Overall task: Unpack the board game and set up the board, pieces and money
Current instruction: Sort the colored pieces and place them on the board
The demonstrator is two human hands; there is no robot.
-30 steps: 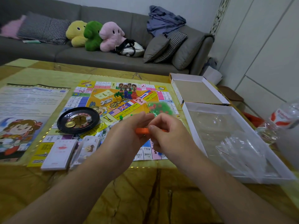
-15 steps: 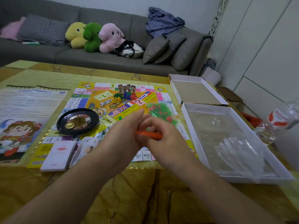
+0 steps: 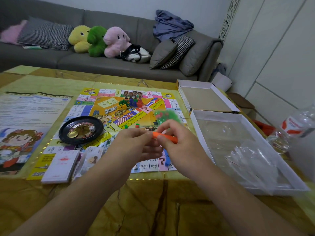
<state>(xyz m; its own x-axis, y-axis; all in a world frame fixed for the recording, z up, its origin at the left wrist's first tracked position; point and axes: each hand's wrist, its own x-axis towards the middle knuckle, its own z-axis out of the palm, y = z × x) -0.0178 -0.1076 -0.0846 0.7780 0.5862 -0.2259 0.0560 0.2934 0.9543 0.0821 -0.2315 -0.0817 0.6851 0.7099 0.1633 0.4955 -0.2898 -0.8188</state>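
The colourful game board (image 3: pixel 95 106) lies flat on the table. Above its near right part, my left hand (image 3: pixel 136 147) and my right hand (image 3: pixel 177 142) both pinch the orange strip of a small clear bag of green and red pieces (image 3: pixel 166 117), which hangs behind my right fingers. A black roulette wheel (image 3: pixel 81 129) with a white die sits on the board's left side. Coloured pawns (image 3: pixel 132 103) stand near the board's centre. Two card stacks (image 3: pixel 62 165) lie at the near left corner. A few small pieces (image 3: pixel 137 125) rest loose on the board.
A rule sheet with a cartoon girl (image 3: pixel 22 126) lies left of the board. The box lid (image 3: pixel 206 97) and the box base with a clear plastic insert (image 3: pixel 238 147) sit at right. A plastic bottle (image 3: pixel 293 128) stands at far right. A grey sofa (image 3: pixel 102 62) is behind.
The bag has shifted slightly rightward and lower, and the orange strip shows longer between my fingers. The view has tilted a little.
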